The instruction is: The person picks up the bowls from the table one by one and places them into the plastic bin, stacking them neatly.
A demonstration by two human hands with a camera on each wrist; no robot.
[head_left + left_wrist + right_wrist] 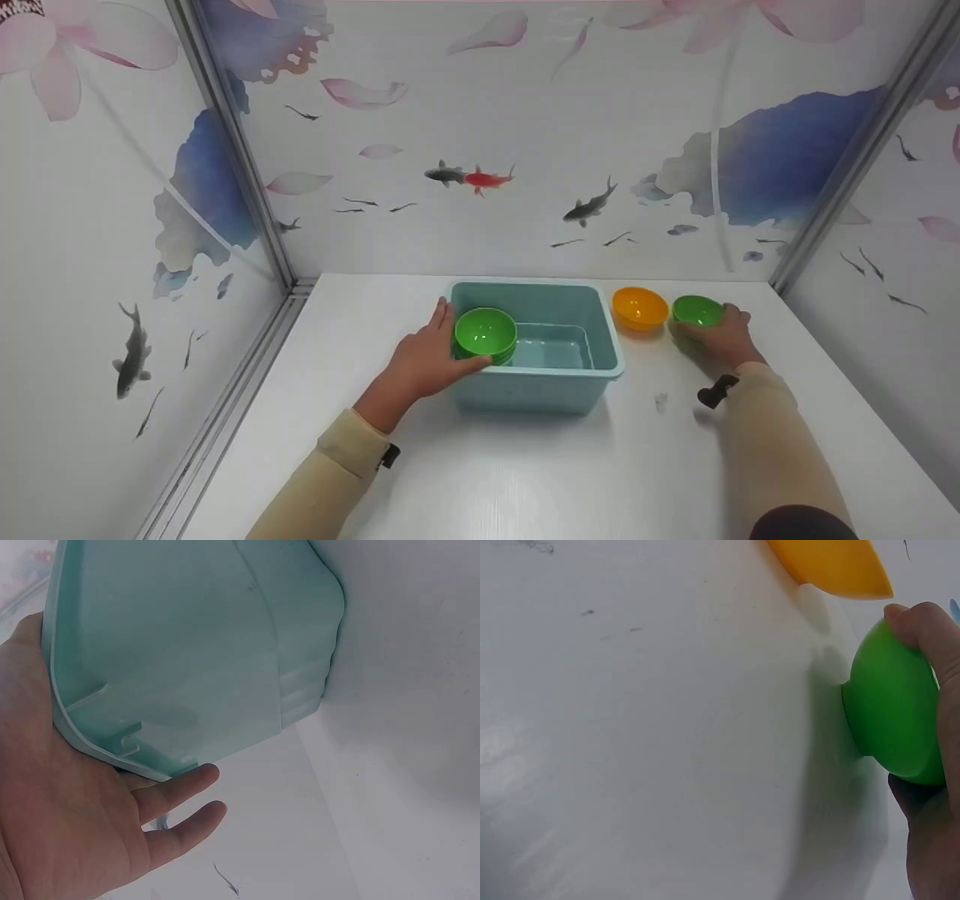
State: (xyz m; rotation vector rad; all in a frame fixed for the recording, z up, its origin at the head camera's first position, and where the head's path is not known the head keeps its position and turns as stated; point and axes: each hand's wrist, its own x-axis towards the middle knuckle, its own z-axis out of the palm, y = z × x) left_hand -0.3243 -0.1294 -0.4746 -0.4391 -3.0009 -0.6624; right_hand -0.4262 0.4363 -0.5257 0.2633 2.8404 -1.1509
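Observation:
A light teal plastic bin (540,391) stands on the white table, with stacked green bowls (486,331) in its left end. My left hand (427,364) rests at the bin's left front corner. Its thumb lies over the front rim beside the stack. In the left wrist view, two fingers (184,832) of that hand stretch out straight past the rim. Off to the right, my right hand (726,337) grips a single green bowl (696,309) by its sides, thumb and fingers on opposite edges. The right wrist view shows this green bowl (896,701) from the side, its foot close to the tabletop.
An orange bowl (640,307) sits between the bin and the green bowl in my right hand. White panels (480,135) printed with fish and petals enclose the table at the back and both sides. Metal frame posts (240,150) stand at the corners.

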